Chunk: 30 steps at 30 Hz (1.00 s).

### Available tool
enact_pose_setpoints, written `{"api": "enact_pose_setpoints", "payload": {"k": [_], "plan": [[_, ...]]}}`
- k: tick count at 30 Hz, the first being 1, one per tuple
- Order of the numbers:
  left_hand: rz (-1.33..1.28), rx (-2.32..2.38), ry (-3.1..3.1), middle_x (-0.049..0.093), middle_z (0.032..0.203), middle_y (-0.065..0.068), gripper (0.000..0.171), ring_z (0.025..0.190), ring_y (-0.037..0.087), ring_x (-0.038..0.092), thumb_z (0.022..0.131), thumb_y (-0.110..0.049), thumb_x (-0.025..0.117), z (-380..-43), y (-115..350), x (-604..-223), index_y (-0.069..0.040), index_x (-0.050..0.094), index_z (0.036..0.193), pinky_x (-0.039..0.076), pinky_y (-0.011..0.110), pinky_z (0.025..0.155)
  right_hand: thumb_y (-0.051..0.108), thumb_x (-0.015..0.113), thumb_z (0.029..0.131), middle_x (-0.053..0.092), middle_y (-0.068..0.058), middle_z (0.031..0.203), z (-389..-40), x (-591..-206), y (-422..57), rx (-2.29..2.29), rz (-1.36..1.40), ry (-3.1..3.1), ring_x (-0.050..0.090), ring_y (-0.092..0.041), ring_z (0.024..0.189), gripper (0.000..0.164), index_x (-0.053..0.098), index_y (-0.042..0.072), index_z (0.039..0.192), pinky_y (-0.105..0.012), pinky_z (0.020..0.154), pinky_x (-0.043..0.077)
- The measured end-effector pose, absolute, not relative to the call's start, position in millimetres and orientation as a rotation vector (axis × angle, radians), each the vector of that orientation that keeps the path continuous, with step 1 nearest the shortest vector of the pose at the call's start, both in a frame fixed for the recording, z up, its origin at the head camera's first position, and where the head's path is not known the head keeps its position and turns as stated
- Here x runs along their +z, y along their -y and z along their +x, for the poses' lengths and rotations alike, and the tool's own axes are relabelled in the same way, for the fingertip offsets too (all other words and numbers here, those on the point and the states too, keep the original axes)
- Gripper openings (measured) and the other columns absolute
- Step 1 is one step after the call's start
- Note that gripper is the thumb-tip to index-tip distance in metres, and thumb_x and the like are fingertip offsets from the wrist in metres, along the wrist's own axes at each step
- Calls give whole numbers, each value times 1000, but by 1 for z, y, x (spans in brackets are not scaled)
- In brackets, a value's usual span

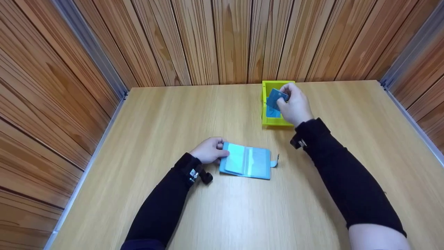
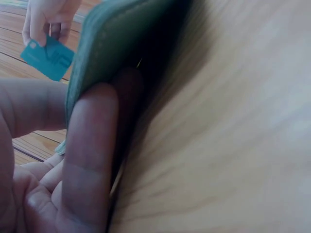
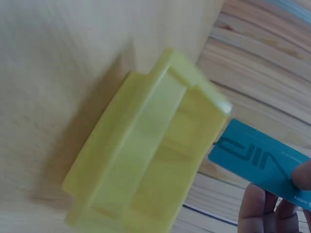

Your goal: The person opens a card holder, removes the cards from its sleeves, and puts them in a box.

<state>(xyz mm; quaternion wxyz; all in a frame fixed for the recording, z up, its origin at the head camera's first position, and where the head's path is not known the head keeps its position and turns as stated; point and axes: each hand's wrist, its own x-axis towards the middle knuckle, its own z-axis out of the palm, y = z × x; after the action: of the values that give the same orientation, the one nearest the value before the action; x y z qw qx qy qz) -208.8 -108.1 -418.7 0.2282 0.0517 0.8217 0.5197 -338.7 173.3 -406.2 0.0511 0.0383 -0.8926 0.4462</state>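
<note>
A light blue card wallet (image 1: 258, 161) lies spread open on the table, its strap sticking out to the right. My left hand (image 1: 208, 151) pinches its left edge, thumb on top; in the left wrist view, fingers (image 2: 90, 141) reach beneath the cover (image 2: 104, 43). My right hand (image 1: 295, 106) holds a teal card (image 1: 275, 96) between thumb and fingers, above the yellow bin (image 1: 265, 119). Lettering reading VIP shows on the held card (image 3: 252, 155) in the right wrist view. Inside the bin is another blue card (image 1: 273, 111), partly covered by the held one.
The bin stands at the back of the wooden table (image 1: 166, 114), close to the plank wall (image 1: 232, 41). Plank walls with metal edge strips (image 1: 100, 125) also bound the left and right sides.
</note>
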Motion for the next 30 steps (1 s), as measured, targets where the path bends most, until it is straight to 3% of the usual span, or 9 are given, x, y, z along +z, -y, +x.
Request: {"api": "enact_pose_setpoints", "payload": {"k": [3,7,15,30], "plan": [[248,1449,-2148,69,115,13,26,98,24,70,96,-10,62,-246,128,-481,0,54,118,61,37,80,14,50,98,52,-8,113,-351,-411,-176,1295,125,2745,49,-26,104,17,49,14,114,-39,90,44],[257,1508,-2090,71,107,8,24,92,22,71,93,-15,67,-257,130,-499,-6,57,111,61,38,76,14,49,98,53,-8,115,-360,-416,-179,1290,99,2749,50,-26,105,17,50,15,115,-39,92,45],[173,1502,-2146,70,107,7,23,91,22,70,94,-12,66,-256,127,-503,-6,56,114,61,34,73,15,47,100,51,-10,124,-365,-418,-178,1298,38,2823,49,-27,111,19,49,15,119,-43,101,44],[172,1498,-2129,70,107,6,23,91,20,70,93,-13,67,-258,129,-502,-8,57,113,61,35,75,14,46,101,51,-13,128,-370,-437,-177,1223,91,2894,47,-31,113,24,53,12,124,-49,103,40]]}}
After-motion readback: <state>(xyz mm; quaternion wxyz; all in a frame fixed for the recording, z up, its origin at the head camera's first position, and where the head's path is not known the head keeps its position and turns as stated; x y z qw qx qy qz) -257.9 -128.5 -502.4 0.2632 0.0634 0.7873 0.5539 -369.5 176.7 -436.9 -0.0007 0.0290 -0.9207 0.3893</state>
